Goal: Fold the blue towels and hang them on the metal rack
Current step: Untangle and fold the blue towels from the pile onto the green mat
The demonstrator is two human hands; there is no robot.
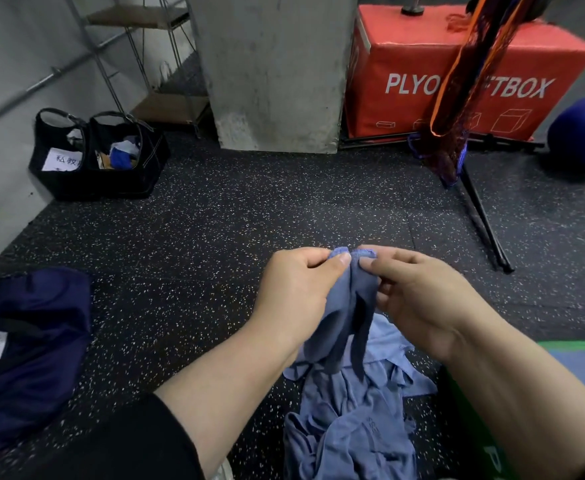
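While both hands pinched one blue towel [344, 306] by its top edge, the rest of the blue towels [353, 420] lay heaped on the floor [215, 220].

Across the speckled dark floor stood a grey concrete pillar [277, 71], with a red plyo box [457, 74] to its right and a wire shelf unit [145, 60] to its left; a netted bag [457, 98] hung on a black stand before the box, a blue ball [582, 136] beside it. Two black bags [97, 157] sat by the left wall, and a navy bag [31, 344] lay nearer. The held towel hung crumpled and narrow above the wrinkled pile. Left hand [298, 292] and right hand [419, 299] met almost thumb to thumb, fingers curled on the hem.
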